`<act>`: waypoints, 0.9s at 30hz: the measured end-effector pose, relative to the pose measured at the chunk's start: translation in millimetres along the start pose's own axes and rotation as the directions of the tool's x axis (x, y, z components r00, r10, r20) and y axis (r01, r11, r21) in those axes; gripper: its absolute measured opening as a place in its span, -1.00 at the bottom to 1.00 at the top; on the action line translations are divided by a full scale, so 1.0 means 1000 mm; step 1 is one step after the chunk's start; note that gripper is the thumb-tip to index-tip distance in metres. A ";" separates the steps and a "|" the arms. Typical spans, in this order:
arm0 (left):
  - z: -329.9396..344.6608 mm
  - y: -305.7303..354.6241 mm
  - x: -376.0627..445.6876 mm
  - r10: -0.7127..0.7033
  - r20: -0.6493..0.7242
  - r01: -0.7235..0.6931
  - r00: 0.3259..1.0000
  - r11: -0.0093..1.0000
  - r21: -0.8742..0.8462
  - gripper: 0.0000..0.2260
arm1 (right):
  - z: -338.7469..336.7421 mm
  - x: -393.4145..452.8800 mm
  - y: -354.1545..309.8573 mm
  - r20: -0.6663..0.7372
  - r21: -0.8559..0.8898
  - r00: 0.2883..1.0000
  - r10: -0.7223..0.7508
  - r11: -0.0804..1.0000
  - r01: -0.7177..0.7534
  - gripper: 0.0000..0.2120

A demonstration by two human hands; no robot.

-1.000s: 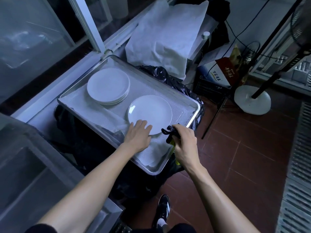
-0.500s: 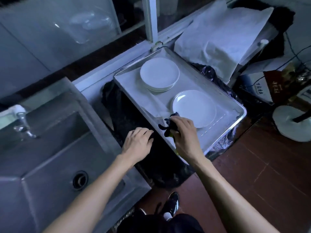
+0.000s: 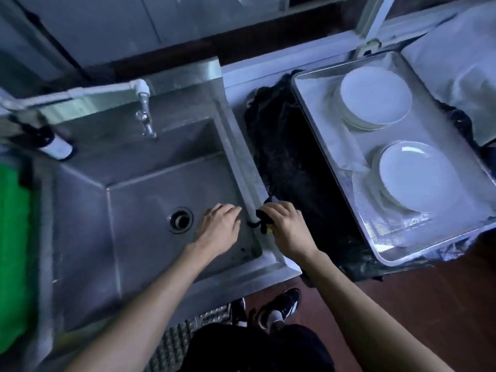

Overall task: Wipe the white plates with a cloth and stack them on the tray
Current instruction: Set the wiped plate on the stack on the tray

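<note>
Both hands have left the tray (image 3: 316, 124) and now hang over the sink (image 3: 150, 183). The left hand (image 3: 218, 229) is relaxed and holds nothing; the right hand (image 3: 285, 228) grips the dark cloth (image 3: 261, 220) at the sink's rim. Two plate stacks (image 3: 375, 102) sit on the tray at two o'clock, so another plate is probably wanted next.

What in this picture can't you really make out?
- What the right hand grips: dark thing with a yellow bit, mostly hidden by the fingers, head view.
- Plate count in each stack: rims blurred.
- Green object: cut off by the left edge.
</note>
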State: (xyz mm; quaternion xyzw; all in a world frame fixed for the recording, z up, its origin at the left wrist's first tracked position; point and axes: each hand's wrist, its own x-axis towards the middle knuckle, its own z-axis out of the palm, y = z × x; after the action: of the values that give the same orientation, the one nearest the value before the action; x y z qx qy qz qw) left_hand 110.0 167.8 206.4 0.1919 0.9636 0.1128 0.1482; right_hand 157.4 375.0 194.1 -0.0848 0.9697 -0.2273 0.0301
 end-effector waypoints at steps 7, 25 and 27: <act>0.015 -0.025 -0.025 -0.046 0.025 0.047 0.999 0.998 -0.037 -0.64 | 0.048 0.007 -0.014 0.232 -0.176 0.969 -0.085 0.976 0.128 -0.63; 0.008 -0.012 -0.018 0.070 0.040 -0.072 0.997 0.997 0.042 -0.63 | 0.028 -0.006 -0.007 0.243 -0.194 0.966 0.087 0.980 -0.039 -0.54; 0.003 -0.007 -0.012 0.100 0.048 -0.103 0.994 0.993 0.060 -0.64 | 0.012 -0.003 -0.006 0.216 -0.175 0.959 0.181 0.974 -0.144 -0.55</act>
State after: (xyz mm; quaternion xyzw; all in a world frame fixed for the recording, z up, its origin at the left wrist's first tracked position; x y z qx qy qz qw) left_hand 119.4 157.1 204.7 0.2476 0.9520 0.0860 0.1578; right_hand 162.7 364.9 185.7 -0.0326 0.9781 -0.1356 0.1544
